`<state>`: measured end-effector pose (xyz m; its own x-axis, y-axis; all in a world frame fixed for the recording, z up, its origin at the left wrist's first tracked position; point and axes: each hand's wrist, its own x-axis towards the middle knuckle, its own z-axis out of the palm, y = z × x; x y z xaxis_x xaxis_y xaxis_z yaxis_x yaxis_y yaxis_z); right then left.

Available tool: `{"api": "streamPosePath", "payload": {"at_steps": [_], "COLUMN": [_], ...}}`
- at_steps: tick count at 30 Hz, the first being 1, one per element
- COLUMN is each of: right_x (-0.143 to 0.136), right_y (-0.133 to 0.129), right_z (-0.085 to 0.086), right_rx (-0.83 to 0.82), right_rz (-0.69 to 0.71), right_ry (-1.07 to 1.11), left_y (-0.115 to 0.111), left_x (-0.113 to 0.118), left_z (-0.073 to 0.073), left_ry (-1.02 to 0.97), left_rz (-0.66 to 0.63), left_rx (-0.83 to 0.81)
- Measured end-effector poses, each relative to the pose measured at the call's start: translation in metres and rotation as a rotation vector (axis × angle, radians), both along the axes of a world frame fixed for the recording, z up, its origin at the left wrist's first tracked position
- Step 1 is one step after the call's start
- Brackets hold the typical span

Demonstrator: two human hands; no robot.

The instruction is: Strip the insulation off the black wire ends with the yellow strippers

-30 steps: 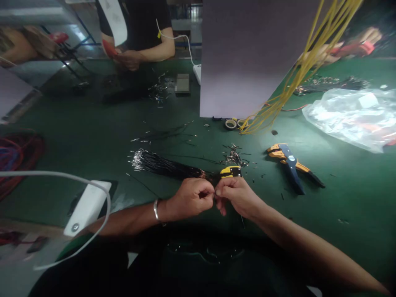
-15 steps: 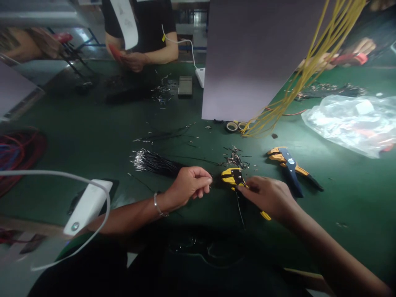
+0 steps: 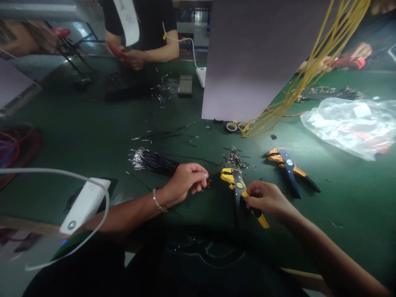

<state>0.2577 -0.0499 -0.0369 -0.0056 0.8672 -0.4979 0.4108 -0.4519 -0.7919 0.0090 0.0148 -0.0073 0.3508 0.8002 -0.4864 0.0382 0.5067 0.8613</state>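
My left hand (image 3: 187,183) is closed in a pinch just left of the wire stripper's jaws; whatever sits between its fingertips is too small to make out. Behind that wrist lies a bundle of black wires (image 3: 156,162) with bare shiny ends pointing left. The wire stripper (image 3: 239,185), yellow and dark blue, has its jaws toward the left. My right hand (image 3: 267,199) grips it by the handles, thumb and fingers on the near part. Small stripped scraps (image 3: 234,157) are heaped just beyond the jaws.
A second wire stripper (image 3: 290,165) with orange jaws lies to the right. Yellow wires (image 3: 297,95) hang beside a grey panel (image 3: 241,62), near tape rolls (image 3: 232,127). A plastic bag (image 3: 349,123) is at right, a white power bank (image 3: 86,204) at left. Co-workers sit opposite.
My right hand has shifted slightly toward me along the handles, uncovering more of the wire stripper. My left hand has drawn slightly left, away from the jaws.
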Motion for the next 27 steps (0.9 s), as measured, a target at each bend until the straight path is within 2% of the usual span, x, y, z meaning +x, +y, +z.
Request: {"api": "streamPosePath", "payload": {"at_steps": [2, 4, 9, 12, 19, 23, 27], "right_x": [-0.004, -0.006, -0.012, -0.020, -0.027, -0.022, -0.021], "right_y": [-0.002, -0.003, -0.002, -0.002, -0.003, -0.004, -0.005], "right_z": [0.002, 0.004, 0.004, 0.003, 0.009, 0.015, 0.020], "right_rx": [-0.067, -0.125, -0.348, -0.413, -0.104, 0.047, 0.227], "right_rz": [-0.144, -0.211, -0.107, -0.043, -0.099, 0.025, 0.080], "right_ry": [0.205, 0.361, 0.559, 0.630, 0.631, 0.393, 0.215], "left_y": [0.000, 0.001, 0.000, 0.001, 0.002, 0.002, 0.002], "left_x": [0.000, 0.001, 0.000, 0.000, -0.002, -0.004, -0.005], "left_z": [0.000, 0.000, 0.001, 0.001, 0.000, 0.000, 0.001], "left_ry": [-0.005, -0.001, -0.032, -0.061, -0.067, -0.067, -0.051], "left_rz": [-0.004, -0.008, -0.021, -0.030, -0.046, -0.072, -0.072], "left_rx": [-0.005, -0.004, -0.010, -0.018, 0.031, 0.109, 0.158]}}
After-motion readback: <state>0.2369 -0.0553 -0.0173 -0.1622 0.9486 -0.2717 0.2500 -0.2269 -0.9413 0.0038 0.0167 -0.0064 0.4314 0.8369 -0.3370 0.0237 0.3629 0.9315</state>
